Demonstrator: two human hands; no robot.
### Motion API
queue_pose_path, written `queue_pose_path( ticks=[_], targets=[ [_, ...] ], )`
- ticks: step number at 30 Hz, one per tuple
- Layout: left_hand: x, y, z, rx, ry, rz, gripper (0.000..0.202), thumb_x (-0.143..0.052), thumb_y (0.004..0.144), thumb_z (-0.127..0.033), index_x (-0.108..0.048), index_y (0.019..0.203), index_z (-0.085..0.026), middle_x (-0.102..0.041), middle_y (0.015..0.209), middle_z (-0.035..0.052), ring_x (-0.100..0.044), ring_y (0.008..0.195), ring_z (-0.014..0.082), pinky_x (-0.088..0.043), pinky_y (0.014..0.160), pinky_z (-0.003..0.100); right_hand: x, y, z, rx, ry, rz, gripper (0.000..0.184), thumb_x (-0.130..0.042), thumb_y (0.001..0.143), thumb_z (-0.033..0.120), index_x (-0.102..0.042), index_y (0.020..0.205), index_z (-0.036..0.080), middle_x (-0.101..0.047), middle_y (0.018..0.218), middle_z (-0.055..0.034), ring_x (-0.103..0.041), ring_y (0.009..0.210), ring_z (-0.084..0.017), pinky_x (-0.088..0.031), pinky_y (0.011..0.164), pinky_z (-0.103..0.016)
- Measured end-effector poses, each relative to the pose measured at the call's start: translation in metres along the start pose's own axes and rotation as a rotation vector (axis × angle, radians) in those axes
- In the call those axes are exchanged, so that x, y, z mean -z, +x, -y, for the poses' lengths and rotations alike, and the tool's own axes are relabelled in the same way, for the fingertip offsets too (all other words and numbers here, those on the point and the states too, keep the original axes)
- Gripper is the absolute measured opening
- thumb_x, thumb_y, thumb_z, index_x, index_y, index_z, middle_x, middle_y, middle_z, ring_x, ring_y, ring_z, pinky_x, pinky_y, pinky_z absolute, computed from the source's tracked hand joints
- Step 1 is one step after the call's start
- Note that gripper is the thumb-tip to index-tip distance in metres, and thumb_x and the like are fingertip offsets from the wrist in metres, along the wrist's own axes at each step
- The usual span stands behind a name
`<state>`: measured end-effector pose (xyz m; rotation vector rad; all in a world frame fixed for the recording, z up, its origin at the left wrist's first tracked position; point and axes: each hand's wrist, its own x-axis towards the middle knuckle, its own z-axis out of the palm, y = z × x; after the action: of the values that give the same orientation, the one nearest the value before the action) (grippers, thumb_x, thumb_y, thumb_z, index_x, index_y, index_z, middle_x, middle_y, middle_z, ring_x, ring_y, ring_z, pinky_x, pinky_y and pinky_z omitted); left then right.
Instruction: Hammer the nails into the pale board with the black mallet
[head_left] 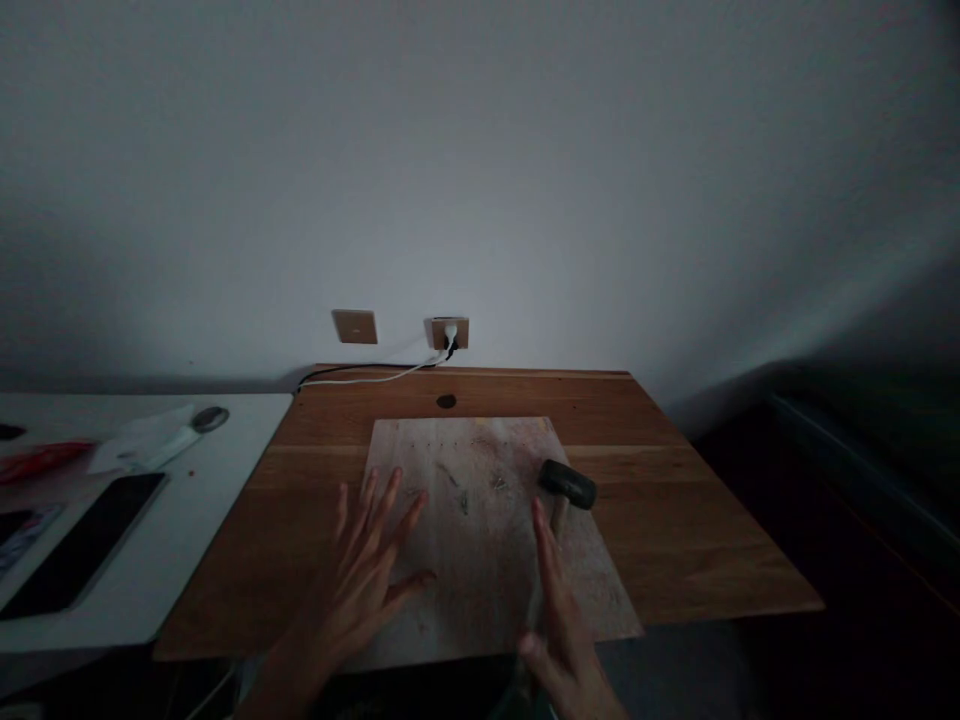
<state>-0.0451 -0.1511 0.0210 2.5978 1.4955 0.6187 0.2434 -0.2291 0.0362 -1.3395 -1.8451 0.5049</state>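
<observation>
A pale, stained board (480, 560) lies on a brown wooden desk (675, 520). On the board's right side rests a mallet with a dark head (568, 484); its handle runs toward me and is mostly hidden behind my right hand. My left hand (367, 570) hovers over the board's left part, fingers spread wide, holding nothing. My right hand (559, 620) is edge-on with fingers stretched out straight, right beside the mallet handle, not gripping it.
A wall socket with a white plug (450, 333) and cables sits behind the desk, next to a switch plate (355, 326). To the left a white table (225, 460) holds a dark phone (82, 545), a red item and a white object. Dark furniture stands at right.
</observation>
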Motion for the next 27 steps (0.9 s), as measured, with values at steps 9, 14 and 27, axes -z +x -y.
queue_pose_path(
  ticks=[9, 14, 27],
  targets=[
    [0.029, -0.052, -0.003, 0.093, -0.124, -0.103, 0.059, -0.047, 0.105, -0.049, -0.030, 0.161, -0.044, -0.006, 0.176, 0.0022, -0.011, 0.160, 0.0406, -0.024, 0.124, 0.067, 0.004, 0.005, 0.020, 0.164, -0.161, -0.118, 0.062, -0.055, 0.103, 0.026, -0.039, 0.157, 0.050, -0.019, 0.175, 0.0046, -0.027, 0.158, -0.037, -0.042, 0.118, -0.065],
    [0.027, -0.060, -0.005, 0.323, -0.229, -0.307, 0.091, -0.057, 0.102, -0.042, 0.007, 0.166, -0.034, -0.039, 0.166, 0.0137, -0.040, 0.151, 0.0324, -0.045, 0.117, 0.055, -0.011, 0.001, 0.016, -0.018, -0.006, -0.201, 0.065, -0.047, 0.107, 0.035, -0.020, 0.166, 0.040, -0.038, 0.168, -0.0088, -0.053, 0.143, -0.036, -0.053, 0.108, -0.061],
    [-0.010, -0.077, 0.014, 0.089, -0.011, -0.084, 0.050, -0.052, 0.104, -0.042, -0.047, 0.152, -0.028, -0.056, 0.153, 0.0108, -0.054, 0.141, 0.0294, -0.040, 0.121, 0.057, 0.031, -0.039, -0.058, -0.197, -0.437, -0.348, 0.052, -0.043, 0.103, 0.058, -0.060, 0.134, 0.020, -0.057, 0.137, -0.0187, -0.056, 0.129, -0.039, -0.047, 0.108, -0.064]
  ],
)
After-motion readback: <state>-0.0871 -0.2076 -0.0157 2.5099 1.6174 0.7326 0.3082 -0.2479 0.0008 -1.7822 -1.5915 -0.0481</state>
